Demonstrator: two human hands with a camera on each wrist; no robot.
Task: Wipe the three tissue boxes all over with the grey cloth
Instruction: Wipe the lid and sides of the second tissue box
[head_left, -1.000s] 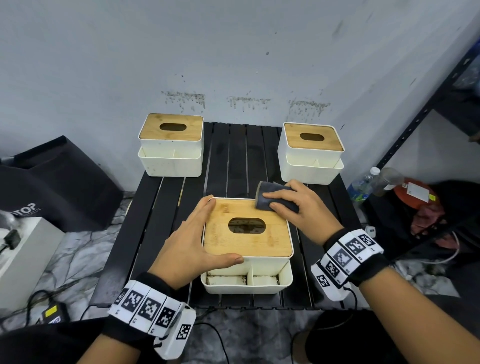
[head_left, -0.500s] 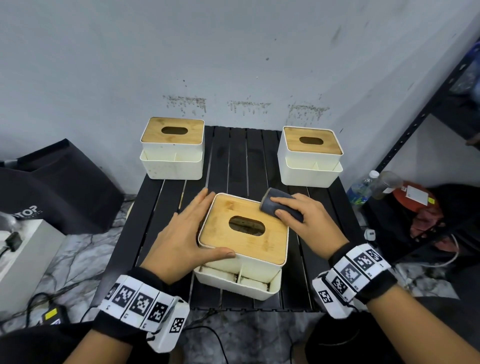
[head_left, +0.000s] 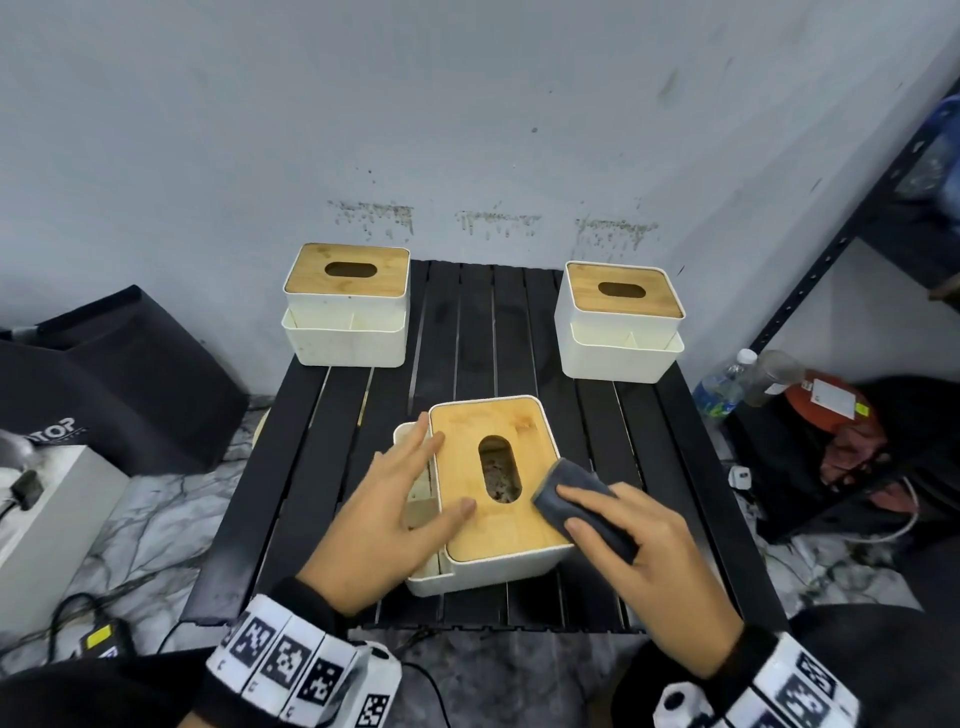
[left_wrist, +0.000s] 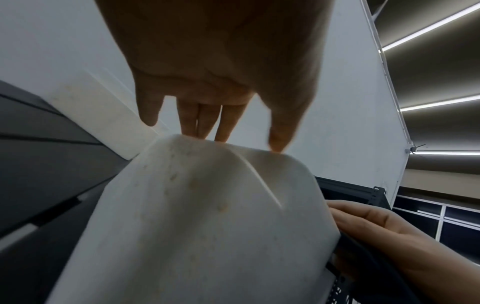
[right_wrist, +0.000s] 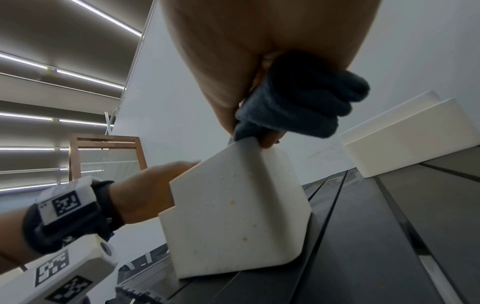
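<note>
Black table (head_left: 291, 467): three tissue boxes (head_left: 496, 488), one grey cloth (head_left: 582, 506).

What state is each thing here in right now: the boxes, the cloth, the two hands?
Near tissue box: lid on, turned lengthwise.
Back-left tissue box: lid on, untouched.
Back-right tissue box: lid on, untouched.
Grey cloth: folded, pressed on near box.
Left hand: steadying near box.
Right hand: holding cloth.

The left hand (left_wrist: 221, 61) is reaching down from the top, fingers (left_wrist: 226, 123) touching the white tissue box (left_wrist: 197, 226); the right hand (left_wrist: 405, 246) is showing at lower right.
</note>
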